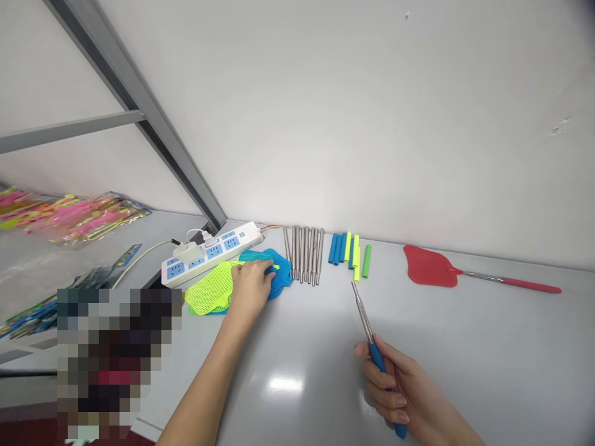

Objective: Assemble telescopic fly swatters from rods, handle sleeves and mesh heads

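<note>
My right hand (395, 384) is wrapped round a telescopic metal rod (365, 319) with a blue grip sleeve, its bare tip pointing up and away. My left hand (253, 282) lies over a pile of perforated plastic fly swatter heads, fingers curled at the neck of one. A yellow-green swatter head (211, 288) shows left of the hand and a blue swatter head (281, 272) to its right. Exactly which head the fingers pinch is partly hidden. Right of the pile, several bare metal rods (304, 254) lie side by side, followed by blue sleeves (333, 249), yellow sleeves (356, 254) and a green sleeve (367, 261).
A whole red fly swatter (432, 266) lies at the right on the grey table (488, 359). Behind the pile runs a white power strip (214, 251) with plugs and cables. Bagged colourful goods (93, 214) lie at the left beyond a metal frame (158, 124). A white wall stands behind.
</note>
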Motion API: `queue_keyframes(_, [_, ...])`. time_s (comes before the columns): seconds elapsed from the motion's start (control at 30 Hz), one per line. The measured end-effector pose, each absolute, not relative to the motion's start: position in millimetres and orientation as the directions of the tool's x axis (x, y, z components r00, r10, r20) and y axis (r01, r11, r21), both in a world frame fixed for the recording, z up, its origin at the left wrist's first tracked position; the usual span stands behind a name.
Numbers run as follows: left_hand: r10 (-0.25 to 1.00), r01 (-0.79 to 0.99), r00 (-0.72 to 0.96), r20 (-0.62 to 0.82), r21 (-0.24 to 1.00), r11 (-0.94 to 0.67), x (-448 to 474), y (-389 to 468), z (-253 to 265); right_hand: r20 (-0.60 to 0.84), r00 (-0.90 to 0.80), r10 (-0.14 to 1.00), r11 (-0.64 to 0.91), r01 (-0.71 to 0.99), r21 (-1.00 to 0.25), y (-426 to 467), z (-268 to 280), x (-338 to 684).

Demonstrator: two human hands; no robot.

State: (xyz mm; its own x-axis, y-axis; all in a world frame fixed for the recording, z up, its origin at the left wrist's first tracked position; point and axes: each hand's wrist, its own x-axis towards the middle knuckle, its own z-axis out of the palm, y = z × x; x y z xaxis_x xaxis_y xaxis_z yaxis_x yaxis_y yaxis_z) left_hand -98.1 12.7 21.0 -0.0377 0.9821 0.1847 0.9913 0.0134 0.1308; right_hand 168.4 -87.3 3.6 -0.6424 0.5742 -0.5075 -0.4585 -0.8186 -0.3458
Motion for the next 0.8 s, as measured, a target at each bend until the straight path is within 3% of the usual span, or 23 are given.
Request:
queue_keyframes(0.2, [0.972, 0.991, -0.072, 0.224, 0.128, 0.044, -96.5, 13.6, 15.8, -0.496, -0.647, 0.579, -0.815, -0.475, -0.331, -86.5, 4.4, 168.5])
queue_keyframes(0.4, [0.985, 0.988, -0.116, 0.124, 0.120, 0.102, -96.5, 13.4, 12.3, -0.516, -0.625, 0.586, -0.810, -0.479, -0.339, -86.4, 7.2, 167.6])
queue_keyframes(0.67, [0.977, 0.996, -0.035, 0.209, 0.086, 0.017, -89.3, 11.5, 14.4, -0.505, -0.629, 0.591, -0.806, -0.480, -0.346, -86.5, 6.6, 167.2])
queue_keyframes(0.8, [0.965, 0.990, -0.027, 0.261, 0.139, -0.010, -88.8, 14.2, 10.4, -0.494, -0.633, 0.596, -0.803, -0.485, -0.346, -86.5, 5.5, 167.7])
